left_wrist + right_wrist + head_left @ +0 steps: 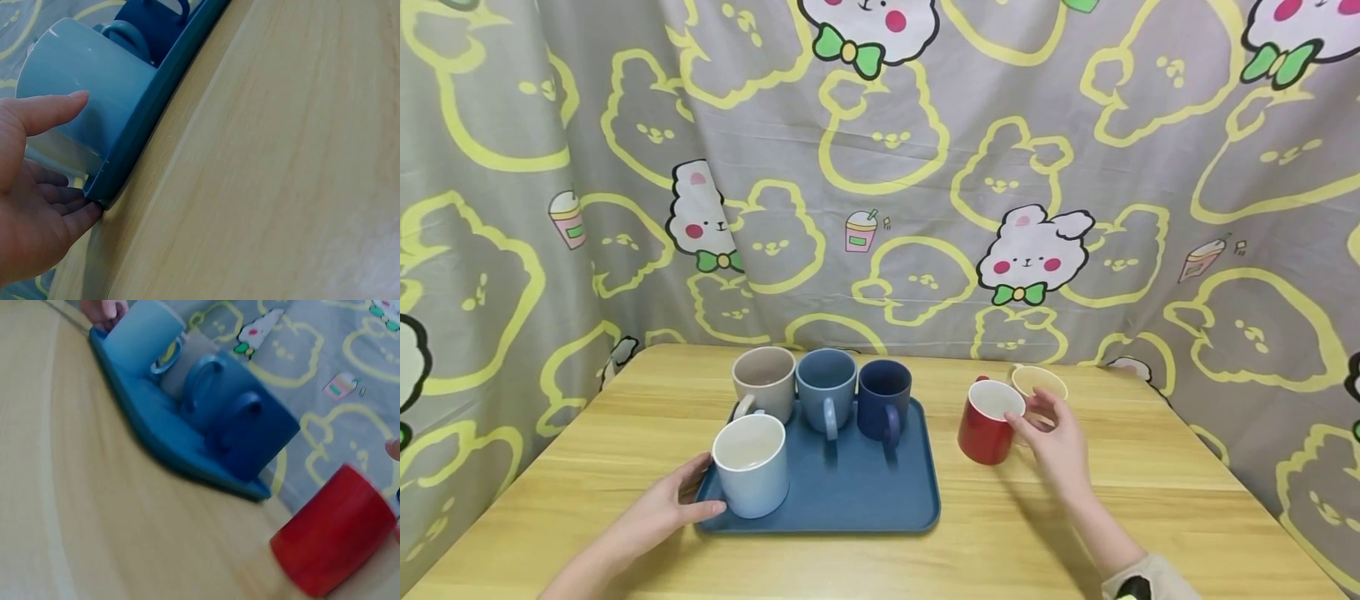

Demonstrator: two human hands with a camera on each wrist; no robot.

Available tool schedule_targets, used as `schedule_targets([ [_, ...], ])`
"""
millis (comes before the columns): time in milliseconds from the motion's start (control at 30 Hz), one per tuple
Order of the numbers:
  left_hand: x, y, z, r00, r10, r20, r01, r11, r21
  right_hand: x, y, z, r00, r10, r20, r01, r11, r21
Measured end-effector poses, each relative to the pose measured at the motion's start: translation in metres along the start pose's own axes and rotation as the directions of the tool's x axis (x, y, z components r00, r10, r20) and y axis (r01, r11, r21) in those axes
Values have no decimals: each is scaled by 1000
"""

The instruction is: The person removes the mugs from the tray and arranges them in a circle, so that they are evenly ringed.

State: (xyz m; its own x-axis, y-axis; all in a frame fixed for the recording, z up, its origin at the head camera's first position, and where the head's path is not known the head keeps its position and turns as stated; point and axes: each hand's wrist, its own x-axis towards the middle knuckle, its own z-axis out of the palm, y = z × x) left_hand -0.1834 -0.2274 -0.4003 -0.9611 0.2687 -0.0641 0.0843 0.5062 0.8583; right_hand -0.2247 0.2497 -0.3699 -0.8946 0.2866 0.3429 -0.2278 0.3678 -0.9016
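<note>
The red mug point(987, 433) stands on the table point(1000, 542) just left of the right hand point(1060, 446), its thumb at the rim and its fingers parted, loosely bent; whether they touch it I cannot tell. The left hand point(658, 504) spreads wide, fingertips against the tray point(857, 496), thumb beside the pale blue mug point(752, 479). The right hand partly hides the yellow mug point(1033, 382); the right wrist view cuts off its fingers.

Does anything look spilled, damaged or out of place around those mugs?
Nothing stands out. The four mugs on the blue tray stand upright, and no spill or crack shows. The red mug and yellow mug are off the tray, near the right hand; the yellow one is partly hidden.
</note>
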Motion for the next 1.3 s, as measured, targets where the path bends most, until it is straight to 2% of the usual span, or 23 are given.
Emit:
schedule_targets([
  [100, 0, 0, 0, 1000, -5, 0, 5, 1000, -7, 0, -12, -1, 999, -33, 28, 34, 999, -28],
  [233, 0, 0, 0, 1000, -13, 0, 13, 1000, -14, -2, -28, 3, 989, -87, 118, 92, 995, -38],
  [433, 0, 1, 0, 1000, -16, -6, 16, 1000, -17, -8, -47, 25, 950, -140, 280, 136, 990, 34],
  [600, -1, 1, -1, 1000, -12, -9, 12, 1000, -12, -16, -57, 53, 895, -152, 420, 145, 988, 49],
  [767, 0, 3, -1, 1000, -18, -3, 18, 1000, -14, -27, -66, 84, 804, -165, 571, 162, 985, 55],
  [867, 1, 4, 0, 1000, -7, -6, 7, 1000, -29, -33, -72, 101, 763, -187, 619, 173, 981, 84],
  [1067, 1, 6, 3, 999, 40, -15, -40, 999, -28, -43, -79, 131, 723, -194, 663, 161, 981, 112],
  [1200, -1, 5, 4, 999, 26, -25, -27, 999, -42, -51, -82, 151, 684, -182, 706, 182, 980, 77],
  [1300, -4, 5, 3, 999, 14, -29, -16, 998, -65, -56, -82, 167, 666, -171, 726, 189, 980, 57],
])
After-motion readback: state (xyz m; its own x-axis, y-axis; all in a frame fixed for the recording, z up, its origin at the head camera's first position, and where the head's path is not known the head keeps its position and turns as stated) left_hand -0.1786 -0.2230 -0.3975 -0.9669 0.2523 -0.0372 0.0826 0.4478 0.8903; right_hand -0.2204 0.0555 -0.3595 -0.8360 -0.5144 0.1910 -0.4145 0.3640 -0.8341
